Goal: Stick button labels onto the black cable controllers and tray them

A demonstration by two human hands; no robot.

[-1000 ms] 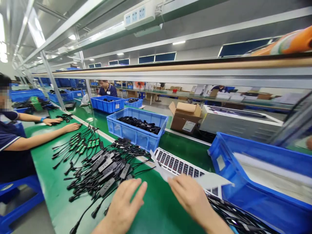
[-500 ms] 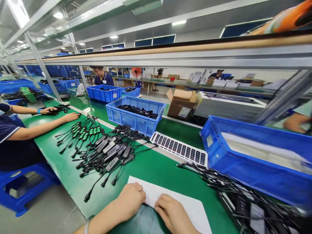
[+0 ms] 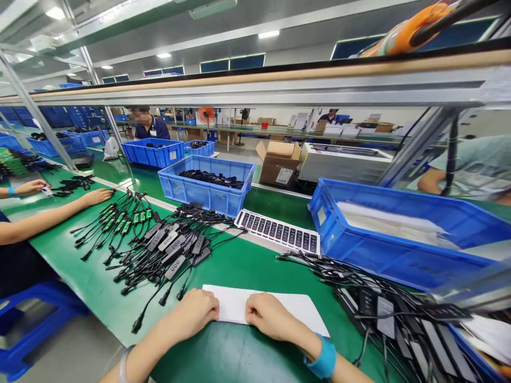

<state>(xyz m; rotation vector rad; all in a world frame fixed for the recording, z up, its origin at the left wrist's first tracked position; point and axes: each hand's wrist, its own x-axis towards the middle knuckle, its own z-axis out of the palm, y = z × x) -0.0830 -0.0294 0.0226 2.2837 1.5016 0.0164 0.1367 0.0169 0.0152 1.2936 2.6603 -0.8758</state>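
A white sheet [image 3: 232,305], perhaps paper, lies on the green tabletop in front of me. My left hand [image 3: 196,313] is closed on its near left edge. Farther right, my right hand [image 3: 268,317] is closed on the near edge, with the fingertips curled under and hidden. To the left lies a pile of black cables with grey controller boxes [image 3: 174,242]. Beyond the sheet is a white-framed strip of black labels [image 3: 279,231]. More cables with dark boxes [image 3: 385,311] are heaped at my right.
A blue crate of black parts [image 3: 205,197] stands behind the pile. Another blue crate [image 3: 399,250] with white sheets is at the right. A co-worker's hand [image 3: 98,197] rests near cables with green circuit boards [image 3: 120,219]. An orange tool [image 3: 411,29] hangs above.
The view has swung to the right. My hands have moved slightly apart along the sheet, and its near edge now lies more level across my view.
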